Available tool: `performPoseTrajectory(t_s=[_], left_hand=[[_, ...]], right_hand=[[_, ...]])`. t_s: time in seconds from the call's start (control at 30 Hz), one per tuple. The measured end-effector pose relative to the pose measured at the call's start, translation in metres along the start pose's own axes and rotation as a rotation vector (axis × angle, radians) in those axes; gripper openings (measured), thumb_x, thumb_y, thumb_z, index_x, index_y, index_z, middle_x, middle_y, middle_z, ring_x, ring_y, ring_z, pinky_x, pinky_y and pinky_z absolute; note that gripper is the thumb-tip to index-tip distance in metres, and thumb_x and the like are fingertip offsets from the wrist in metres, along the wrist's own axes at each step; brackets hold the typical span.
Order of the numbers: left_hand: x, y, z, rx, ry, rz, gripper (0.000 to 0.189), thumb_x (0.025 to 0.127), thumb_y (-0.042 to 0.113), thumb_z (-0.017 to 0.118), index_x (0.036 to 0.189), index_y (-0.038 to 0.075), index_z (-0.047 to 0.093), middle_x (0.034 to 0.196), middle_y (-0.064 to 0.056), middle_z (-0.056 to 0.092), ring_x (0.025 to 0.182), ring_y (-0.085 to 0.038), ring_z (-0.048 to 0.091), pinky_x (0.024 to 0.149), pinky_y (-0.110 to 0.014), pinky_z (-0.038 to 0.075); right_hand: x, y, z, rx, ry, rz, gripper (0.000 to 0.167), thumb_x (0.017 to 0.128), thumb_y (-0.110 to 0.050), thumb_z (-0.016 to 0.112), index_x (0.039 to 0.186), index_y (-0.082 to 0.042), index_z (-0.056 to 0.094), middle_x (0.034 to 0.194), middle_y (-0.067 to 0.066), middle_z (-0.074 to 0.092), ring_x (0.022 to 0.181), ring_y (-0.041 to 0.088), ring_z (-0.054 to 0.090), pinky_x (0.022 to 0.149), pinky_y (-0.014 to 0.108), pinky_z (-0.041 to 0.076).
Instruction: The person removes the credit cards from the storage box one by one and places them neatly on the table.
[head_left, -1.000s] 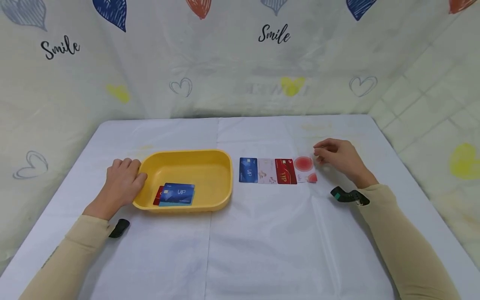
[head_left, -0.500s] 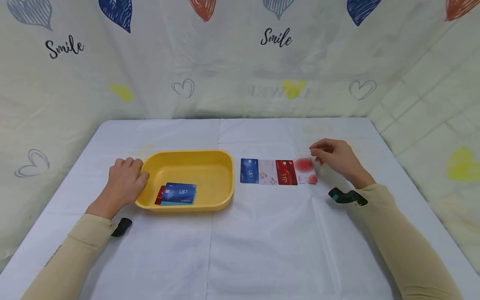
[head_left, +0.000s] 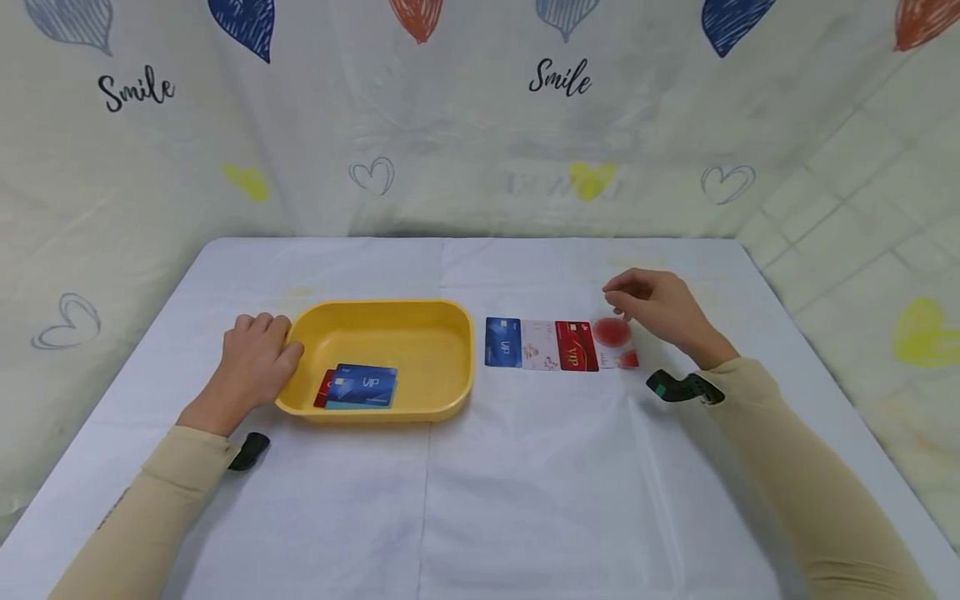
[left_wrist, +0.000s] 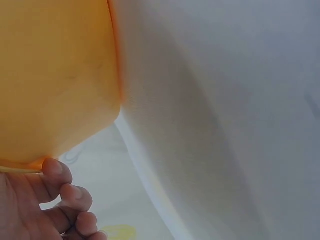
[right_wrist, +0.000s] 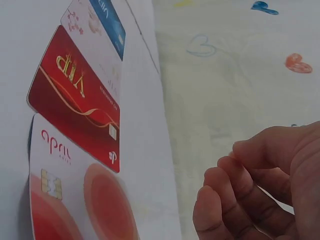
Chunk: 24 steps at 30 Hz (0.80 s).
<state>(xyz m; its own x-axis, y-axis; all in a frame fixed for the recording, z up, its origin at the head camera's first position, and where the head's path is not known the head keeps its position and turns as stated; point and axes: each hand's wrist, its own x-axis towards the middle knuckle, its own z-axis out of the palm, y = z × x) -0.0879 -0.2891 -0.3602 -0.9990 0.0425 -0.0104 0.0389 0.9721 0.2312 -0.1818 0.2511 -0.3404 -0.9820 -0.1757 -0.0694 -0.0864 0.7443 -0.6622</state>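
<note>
My left hand [head_left: 255, 362] grips the left end of a yellow plastic tray [head_left: 450, 400], thumb at the rim. In the left wrist view its curled fingertips [left_wrist: 57, 170] meet the tray's edge. Inside the tray lies a blue VIP card [head_left: 363, 386], partly covering a red card [head_left: 323, 389] and a light blue one. To the right, a row of cards rests on the cloth: a blue card [head_left: 503, 342], a pale flowered card [head_left: 539, 344], a red VIP card [right_wrist: 75, 95] and a white card with red circles [right_wrist: 67, 172]. My right hand [head_left: 663, 310], loosely curled and holding nothing, hovers by the last card.
A white cloth [head_left: 517, 492] covers the table. Behind it hangs a pale curtain [head_left: 457, 108] printed with hearts and "Smile". Black wrist devices [head_left: 682, 387] sit at both cuffs.
My right hand has moved left and slightly up, toward the top of the white card with red circles. The left hand keeps its grip on the tray. The view has shifted slightly.
</note>
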Motion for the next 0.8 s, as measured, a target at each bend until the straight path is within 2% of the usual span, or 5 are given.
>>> performPoseTrajectory(t_s=[0.13, 0.33, 0.8], left_hand=[[0.0, 0.0, 0.0, -0.003, 0.006, 0.0, 0.037, 0.1, 0.022, 0.041, 0.116, -0.009, 0.052, 0.102, -0.024, 0.05, 0.107, -0.044, 0.036, 0.091, -0.057, 0.033], [0.001, -0.001, 0.0, -0.002, 0.011, -0.004, 0.038, 0.1, 0.022, 0.041, 0.118, -0.009, 0.052, 0.105, -0.024, 0.051, 0.108, -0.044, 0.036, 0.092, -0.058, 0.034], [0.0, -0.001, 0.001, -0.018, 0.019, -0.013, 0.038, 0.1, 0.023, 0.041, 0.118, -0.008, 0.053, 0.104, -0.024, 0.051, 0.109, -0.044, 0.036, 0.092, -0.058, 0.034]], right_hand=[[0.003, -0.008, 0.004, 0.004, -0.008, -0.027, 0.038, 0.101, -0.039, 0.061, 0.126, -0.011, 0.067, 0.113, 0.017, 0.073, 0.093, 0.027, 0.068, 0.08, 0.033, 0.055], [0.007, -0.02, 0.009, 0.009, -0.018, -0.053, 0.036, 0.101, -0.037, 0.061, 0.124, -0.01, 0.068, 0.107, 0.015, 0.073, 0.09, 0.028, 0.067, 0.076, 0.029, 0.054], [0.011, -0.051, 0.022, 0.023, -0.055, -0.111, 0.032, 0.101, -0.035, 0.063, 0.121, -0.011, 0.07, 0.11, 0.017, 0.073, 0.089, 0.026, 0.068, 0.078, 0.028, 0.054]])
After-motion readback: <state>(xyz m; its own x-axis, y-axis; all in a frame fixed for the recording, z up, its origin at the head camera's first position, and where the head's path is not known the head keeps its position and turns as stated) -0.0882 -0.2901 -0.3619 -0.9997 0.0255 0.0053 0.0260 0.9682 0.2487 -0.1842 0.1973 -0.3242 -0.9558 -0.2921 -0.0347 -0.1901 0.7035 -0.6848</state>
